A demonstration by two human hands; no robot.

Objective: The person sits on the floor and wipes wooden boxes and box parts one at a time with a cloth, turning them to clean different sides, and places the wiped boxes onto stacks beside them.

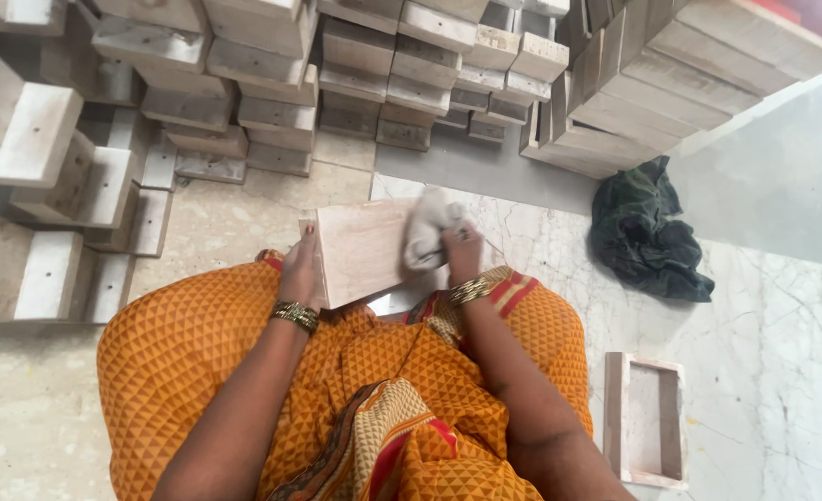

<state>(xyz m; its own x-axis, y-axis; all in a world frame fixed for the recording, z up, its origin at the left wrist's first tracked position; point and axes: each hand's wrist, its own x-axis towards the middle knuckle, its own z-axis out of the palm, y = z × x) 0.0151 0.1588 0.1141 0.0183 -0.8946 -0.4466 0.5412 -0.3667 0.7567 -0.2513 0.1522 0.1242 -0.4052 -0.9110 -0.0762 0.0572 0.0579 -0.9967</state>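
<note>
The left hand (301, 269) grips the left edge of a pale square wooden board (360, 250). The right hand (462, 250), at the board's right edge, clenches a crumpled white cloth (429, 227) pressed against it.

Bright, even daylight, soft and diffuse; no hard shadows. Pale wash at the top right over the grey floor (782, 176), slightly overexposed. Faint sheen on the marble floor (763, 315), no strong glare. Shadows weak: dark gaps between the stacked wooden blocks (271, 83), soft shade under the orange garment (197, 353). Motion blur on the white cloth (429, 227) and right hand (462, 250) (smeared edges, detail lost). Left hand (301, 269) and wooden board (364, 249) reasonably sharp. Wide-angle distortion: blocks at the left edge stretch and lean outward. Dark green rag (647, 227) is underexposed, folds hard to read.
</note>
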